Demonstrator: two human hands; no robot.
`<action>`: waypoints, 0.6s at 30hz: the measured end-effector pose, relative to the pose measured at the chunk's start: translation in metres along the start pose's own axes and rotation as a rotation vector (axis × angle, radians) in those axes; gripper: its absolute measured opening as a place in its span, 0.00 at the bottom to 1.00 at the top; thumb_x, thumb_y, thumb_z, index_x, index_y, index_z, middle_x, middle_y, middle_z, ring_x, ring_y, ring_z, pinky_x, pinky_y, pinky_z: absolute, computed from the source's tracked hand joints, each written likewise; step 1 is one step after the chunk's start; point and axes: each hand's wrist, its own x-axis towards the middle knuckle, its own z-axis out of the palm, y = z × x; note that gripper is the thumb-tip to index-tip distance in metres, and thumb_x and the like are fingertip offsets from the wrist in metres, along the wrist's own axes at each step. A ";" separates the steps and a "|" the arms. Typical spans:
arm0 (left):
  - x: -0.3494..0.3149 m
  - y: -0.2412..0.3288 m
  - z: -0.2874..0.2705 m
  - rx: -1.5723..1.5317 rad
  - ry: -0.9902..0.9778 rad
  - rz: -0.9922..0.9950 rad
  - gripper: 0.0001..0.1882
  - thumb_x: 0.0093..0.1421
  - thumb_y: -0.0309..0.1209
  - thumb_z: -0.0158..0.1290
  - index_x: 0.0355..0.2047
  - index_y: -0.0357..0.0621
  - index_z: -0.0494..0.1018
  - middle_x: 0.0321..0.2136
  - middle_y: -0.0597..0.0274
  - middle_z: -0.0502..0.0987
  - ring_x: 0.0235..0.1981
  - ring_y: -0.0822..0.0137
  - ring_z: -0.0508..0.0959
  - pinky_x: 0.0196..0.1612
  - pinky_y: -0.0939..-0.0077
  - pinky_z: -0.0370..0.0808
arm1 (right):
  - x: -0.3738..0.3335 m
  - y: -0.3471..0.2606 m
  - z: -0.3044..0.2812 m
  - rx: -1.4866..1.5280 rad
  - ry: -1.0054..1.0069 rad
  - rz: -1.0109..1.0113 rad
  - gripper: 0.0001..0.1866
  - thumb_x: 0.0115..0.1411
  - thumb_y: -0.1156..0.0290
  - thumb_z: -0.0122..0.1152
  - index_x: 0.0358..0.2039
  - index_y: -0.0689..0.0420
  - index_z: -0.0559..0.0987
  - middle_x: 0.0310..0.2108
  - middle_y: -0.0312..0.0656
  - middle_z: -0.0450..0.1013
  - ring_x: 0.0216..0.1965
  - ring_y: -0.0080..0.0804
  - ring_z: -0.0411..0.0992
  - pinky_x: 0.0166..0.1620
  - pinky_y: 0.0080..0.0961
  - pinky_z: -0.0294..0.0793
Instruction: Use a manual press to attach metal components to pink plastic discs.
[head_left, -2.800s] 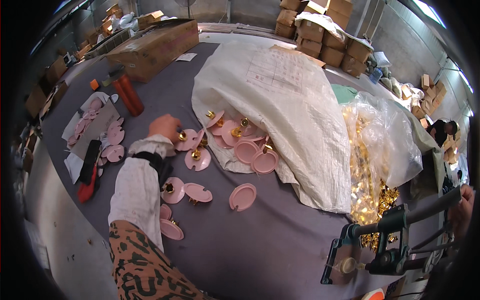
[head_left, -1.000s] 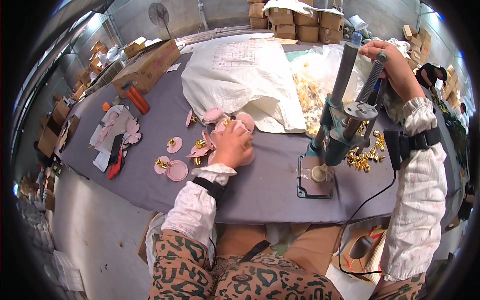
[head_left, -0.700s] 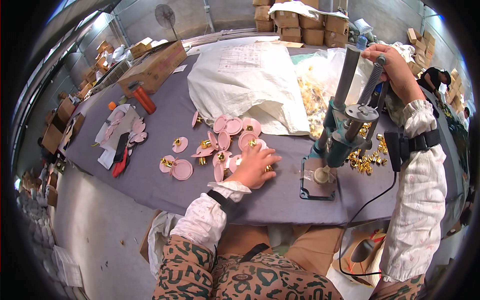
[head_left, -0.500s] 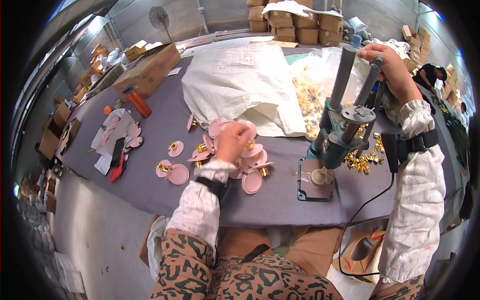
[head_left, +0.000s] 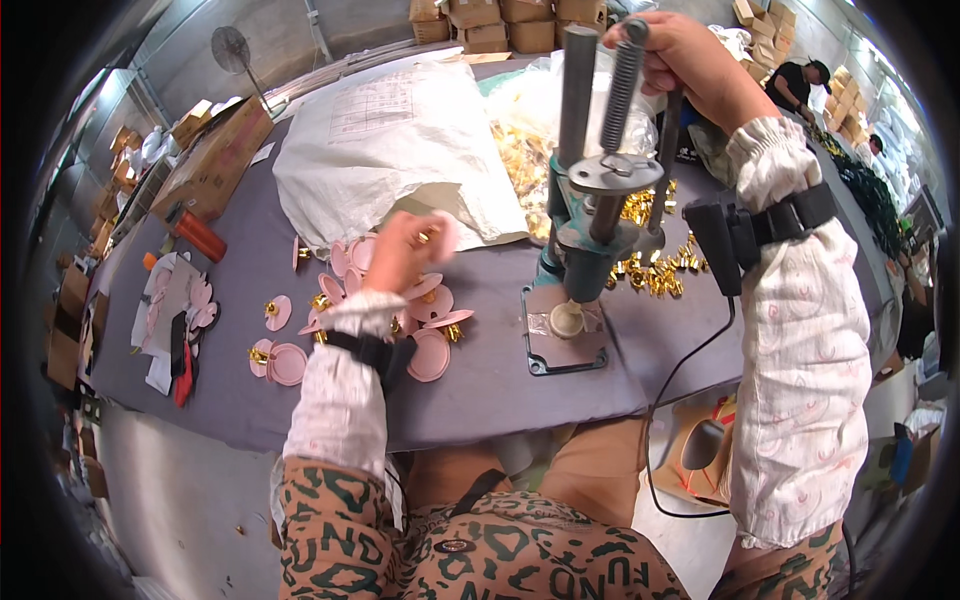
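My left hand (head_left: pixel 400 252) is closed on a pink disc (head_left: pixel 443 234) with a gold-coloured fitting, slightly blurred, above a heap of similar pink discs (head_left: pixel 429 355). Several discs in the heap carry gold fittings. To the right stands a green hand press (head_left: pixel 590 255) with a tall post, a coil spring and a round plate. My right hand (head_left: pixel 690 65) is raised at the top of the press, fingers curled round its lever (head_left: pixel 668 140) behind the spring. Below the press head, a pale round seat (head_left: pixel 567 320) sits bare on the base.
Loose gold fittings (head_left: pixel 655 275) lie right of the press. Behind are a white woven sack (head_left: pixel 390 140) and a clear bag of gold parts (head_left: pixel 520 165). An orange bottle (head_left: pixel 200 235) and a cardboard box (head_left: pixel 215 165) are at left. A co-worker (head_left: pixel 797 88) stands at far right.
My left hand has lifted from the heap with a pink disc, moving toward the press. My right hand stays at the press lever. The whole view has shifted, so the scene sits further left.
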 end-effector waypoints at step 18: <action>-0.067 0.102 0.112 -0.185 -0.236 -0.058 0.35 0.46 0.26 0.64 0.53 0.35 0.60 0.33 0.50 0.76 0.39 0.50 0.75 0.42 0.60 0.73 | -0.042 -0.053 0.045 -0.070 0.261 0.009 0.09 0.59 0.70 0.58 0.28 0.62 0.79 0.14 0.30 0.64 0.13 0.20 0.61 0.19 0.21 0.65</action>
